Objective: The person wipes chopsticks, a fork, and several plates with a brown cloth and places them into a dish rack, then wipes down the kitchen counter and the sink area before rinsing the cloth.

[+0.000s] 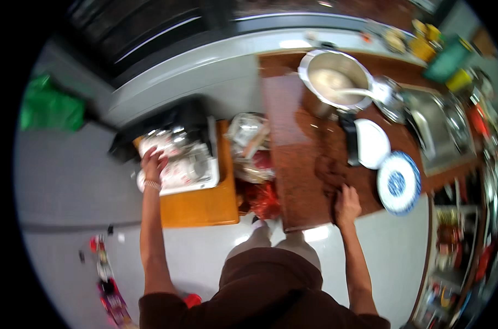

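Note:
My left hand (pixel 153 165) reaches over a white tray (pixel 205 183) on the left, its fingers apart and touching or just above a white, red-patterned item (pixel 175 171). Blur hides whether that is cloth or dishes. A clear glass (pixel 197 160) stands in the tray beside it. On the brown stone counter (pixel 304 203), my right hand (pixel 347 206) is closed at the near edge of a crumpled dark brown cloth (pixel 331 171). To the right of that hand lies a white plate with a blue pattern (pixel 398 183).
A large metal pot (pixel 310 82) with pale contents and a white ladle (pixel 353 91) stands at the back. A white round thing with a black handle (pixel 373 143) lies nearer. Beyond are a sink (pixel 438 131), an orange-brown wooden stand (pixel 199 211) and bagged items (pixel 251 134).

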Motion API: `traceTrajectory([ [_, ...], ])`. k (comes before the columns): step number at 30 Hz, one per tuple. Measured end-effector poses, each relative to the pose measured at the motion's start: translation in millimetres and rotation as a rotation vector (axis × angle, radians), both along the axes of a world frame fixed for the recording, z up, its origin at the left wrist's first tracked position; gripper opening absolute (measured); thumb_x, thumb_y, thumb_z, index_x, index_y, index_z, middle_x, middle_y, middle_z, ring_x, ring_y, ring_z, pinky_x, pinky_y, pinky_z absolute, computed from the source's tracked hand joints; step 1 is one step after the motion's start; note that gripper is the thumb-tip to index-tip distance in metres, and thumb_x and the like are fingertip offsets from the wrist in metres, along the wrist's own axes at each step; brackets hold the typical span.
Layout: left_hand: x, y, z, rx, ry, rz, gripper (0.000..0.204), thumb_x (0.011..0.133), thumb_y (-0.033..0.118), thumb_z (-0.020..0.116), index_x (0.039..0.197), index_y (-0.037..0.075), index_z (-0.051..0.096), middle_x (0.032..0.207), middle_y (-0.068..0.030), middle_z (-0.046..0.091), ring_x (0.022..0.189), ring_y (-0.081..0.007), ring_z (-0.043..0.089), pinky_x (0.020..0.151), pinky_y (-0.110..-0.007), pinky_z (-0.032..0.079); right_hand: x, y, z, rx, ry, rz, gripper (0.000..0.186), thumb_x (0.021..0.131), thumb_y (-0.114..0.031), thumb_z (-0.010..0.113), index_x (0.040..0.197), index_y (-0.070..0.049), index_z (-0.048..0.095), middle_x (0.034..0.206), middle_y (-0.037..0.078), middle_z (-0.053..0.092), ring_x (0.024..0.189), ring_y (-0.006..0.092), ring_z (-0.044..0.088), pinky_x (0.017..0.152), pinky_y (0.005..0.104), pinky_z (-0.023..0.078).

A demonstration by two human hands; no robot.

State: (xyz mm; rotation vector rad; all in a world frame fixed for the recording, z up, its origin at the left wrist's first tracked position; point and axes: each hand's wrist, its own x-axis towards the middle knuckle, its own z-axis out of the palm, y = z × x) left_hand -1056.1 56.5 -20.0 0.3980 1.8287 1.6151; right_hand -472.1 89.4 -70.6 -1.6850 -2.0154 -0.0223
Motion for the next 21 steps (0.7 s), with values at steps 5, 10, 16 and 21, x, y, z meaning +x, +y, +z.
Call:
traceTrajectory([
  [5,109.5,7.8,-16.4,-0.080,-0.119,-0.556,0.020,0.086,0.014,0.053,0.105,0.011,0.056,0.086,-0.0024,0.061,0.068,-0.0130,0.060,0.062,-0.023,0.049,-0.4,-4.9,7.7,-0.143,0.129,-0.139,0.018,0.084,-0.011,0.053,0.101,-0.004,0.057,0.090,0.011,0.057,0.084,0.0298,0.057,0.066,0.0383,0.048],
  [10,226.6,13.0,-16.0,-0.035,-0.317,-0.984,0.026,0.090,0.015,0.051,0.114,0.006,0.055,0.092,-0.0072,0.062,0.077,-0.0132,0.062,0.068,-0.024,0.051,15.0,-44.7,34.2,-0.192,0.722,-0.328,0.019,0.086,-0.014,0.055,0.092,0.003,0.061,0.079,0.010,0.060,0.076,0.0211,0.058,0.068,0.0306,0.045],
  [16,367.8,5.0,3.4,-0.024,-0.622,-1.348,0.034,0.093,0.024,0.049,0.118,0.002,0.052,0.100,-0.0079,0.061,0.089,-0.0126,0.059,0.080,-0.024,0.047,23.0,-71.2,66.5,-0.434,1.573,-0.240,0.007,0.082,-0.009,0.061,0.085,-0.004,0.064,0.070,-0.003,0.058,0.065,0.0051,0.051,0.060,0.0197,0.039],
  [21,457.3,-14.5,1.2,0.072,-0.265,-1.227,0.027,0.089,0.024,0.054,0.076,0.000,0.056,0.074,-0.0026,0.059,0.069,-0.0114,0.058,0.061,-0.025,0.043,37.1,-70.9,76.4,-0.393,1.578,-0.231,0.006,0.077,-0.005,0.067,0.082,-0.003,0.065,0.073,-0.001,0.061,0.065,0.0060,0.054,0.061,0.0202,0.043],
])
